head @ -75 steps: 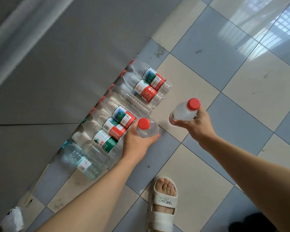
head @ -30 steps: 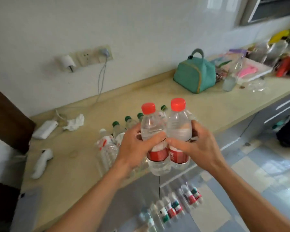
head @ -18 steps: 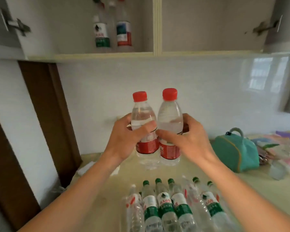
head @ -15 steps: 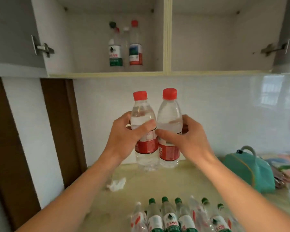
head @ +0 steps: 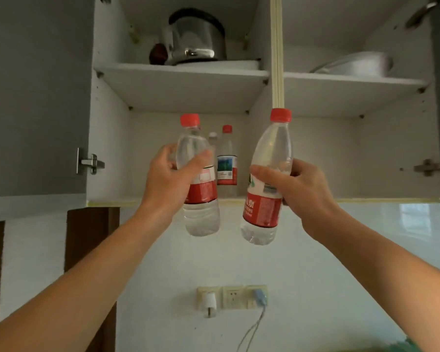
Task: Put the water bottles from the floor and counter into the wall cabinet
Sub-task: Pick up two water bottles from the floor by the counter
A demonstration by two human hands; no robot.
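Clear glossy plastic bottles (head: 201,174) with paper-like labels; a shiny metal kettle (head: 196,36) on matt white cabinet shelves (head: 183,82); glossy wall tiles (head: 341,250).

White-capped bottle (head: 213,141) in cabinet mostly hidden behind left-held bottle (head: 198,179); green bag (head: 414,346) cut off.
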